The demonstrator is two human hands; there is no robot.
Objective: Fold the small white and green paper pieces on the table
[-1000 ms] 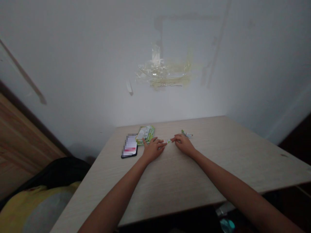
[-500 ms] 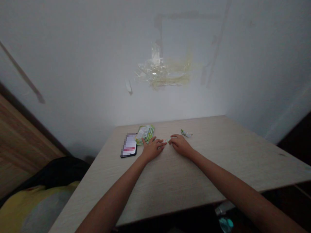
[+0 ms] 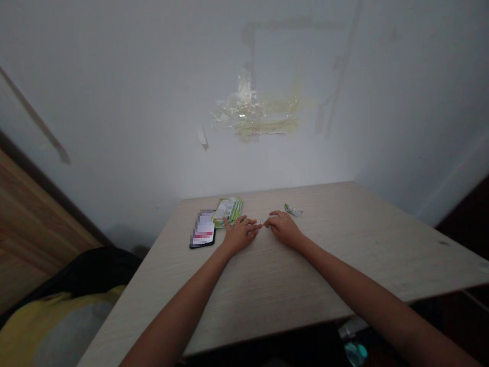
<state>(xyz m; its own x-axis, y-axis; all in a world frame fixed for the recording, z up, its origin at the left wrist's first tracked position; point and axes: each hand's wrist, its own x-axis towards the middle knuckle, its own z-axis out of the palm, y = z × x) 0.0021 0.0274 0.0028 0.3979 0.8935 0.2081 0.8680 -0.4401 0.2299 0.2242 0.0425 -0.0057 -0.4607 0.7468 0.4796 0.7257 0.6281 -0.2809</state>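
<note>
On the wooden table (image 3: pixel 244 285), a small white-and-green wrapper (image 3: pixel 260 221) lies flat between my two hands. My left hand (image 3: pixel 240 236) rests with its fingers spread, the fingertips touching the wrapper's left end. Bent fingers of my right hand (image 3: pixel 283 228) pinch at the wrapper's right end, and the fingertips partly cover it. Just beyond my left fingers is a larger green-and-white packet (image 3: pixel 228 210). A small crumpled wrapper piece (image 3: pixel 293 210) lies past my right hand.
Left of the green packet lies a phone (image 3: pixel 202 234), its lit screen partly blurred. A wall (image 3: pixel 153 102) with peeling clear tape (image 3: pixel 246 109) rises behind the table. Under the front edge at right is a bottle with a teal cap (image 3: pixel 355 352). Yellow-and-grey fabric (image 3: pixel 64 326) is lower left.
My right fingertips have shifted very slightly left along the wrapper. My left hand and the other things stay where they were.
</note>
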